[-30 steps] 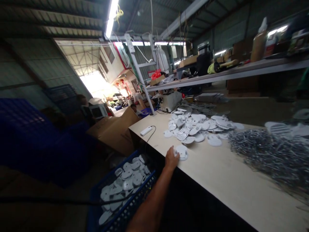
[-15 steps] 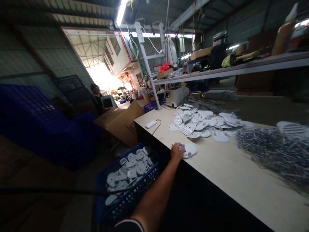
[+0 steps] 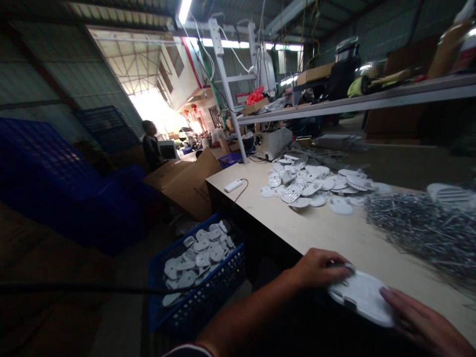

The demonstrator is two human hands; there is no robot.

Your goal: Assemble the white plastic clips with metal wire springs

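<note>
A white oval plastic part [image 3: 366, 296] with a clip-like fitting lies between my hands at the table's front edge. My left hand [image 3: 322, 267] grips its left end, thumb and fingers closed around a small greyish piece there. Against the right end press the fingers of my right hand [image 3: 424, 317], slightly blurred; its thumb is hidden. Farther back on the table [image 3: 260, 208] lies a pile of similar white plastic parts [image 3: 312, 183]. To the right spreads a heap of thin metal screws or pins [image 3: 420, 233].
A blue crate [image 3: 201, 302] of white parts stands left of the table. Behind it is an open cardboard box [image 3: 193, 183]. A white power bank [image 3: 233, 186] with a cable rests near the table's left end. A shelf [image 3: 334, 106] spans above; a person [image 3: 150, 144] is far left.
My left hand has brought the white plastic part right and nearer along the table edge. My right hand has come into view at the part's other end.
</note>
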